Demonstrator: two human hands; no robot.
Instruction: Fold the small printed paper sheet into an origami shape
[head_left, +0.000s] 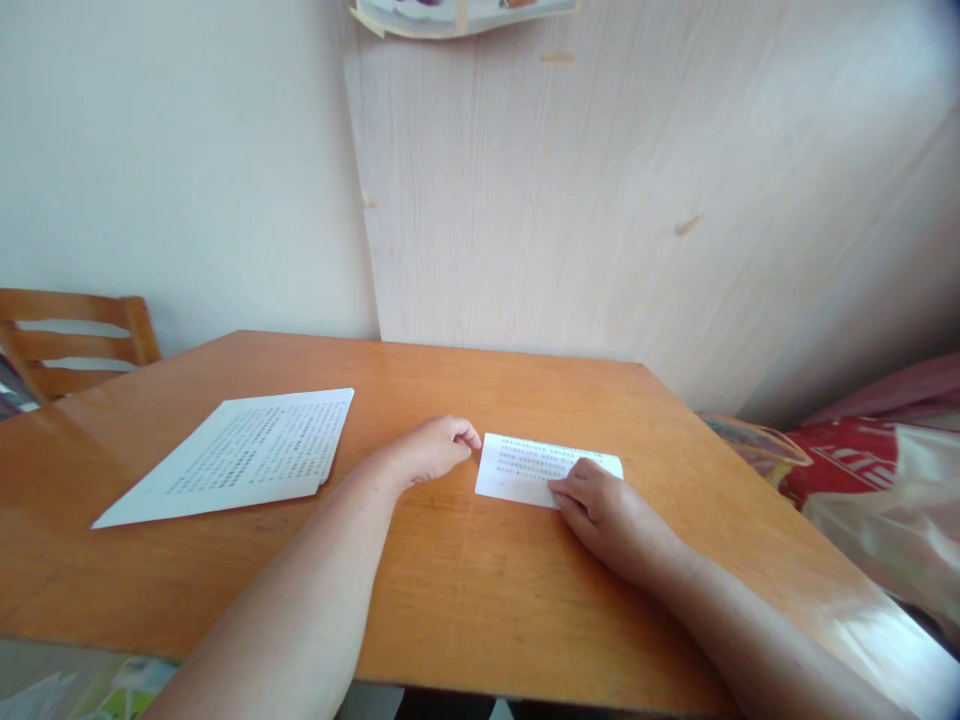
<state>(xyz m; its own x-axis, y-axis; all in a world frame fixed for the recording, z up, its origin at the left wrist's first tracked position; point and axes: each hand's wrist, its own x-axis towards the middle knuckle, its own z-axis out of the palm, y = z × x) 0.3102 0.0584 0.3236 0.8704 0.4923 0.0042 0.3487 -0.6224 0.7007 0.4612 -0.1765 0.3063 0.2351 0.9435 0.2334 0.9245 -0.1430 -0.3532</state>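
Note:
A small white sheet of paper (pixel 525 488), printed with rows of dark characters, lies on the wooden table; it looks folded, with a curved edge at its right end. My right hand (pixel 604 505) is on its lower right part, fingers bent and pressed together against the paper. My left hand (pixel 441 447) is just beyond the paper's left edge, its fingers curled inward with nothing visible in them. Its fingertips come close to the upper left corner; whether they touch it I cannot tell. A stack of larger printed sheets (pixel 251 450) lies farther left.
The brown wooden table (pixel 450 600) reaches back to a pale wall panel (pixel 525 200). A wooden chair (pixel 75 335) stands at the far left. Red and translucent bags (pixel 847 460) are heaped beyond the table's right edge. Plastic-wrapped items (pixel 127 685) show below the front left edge.

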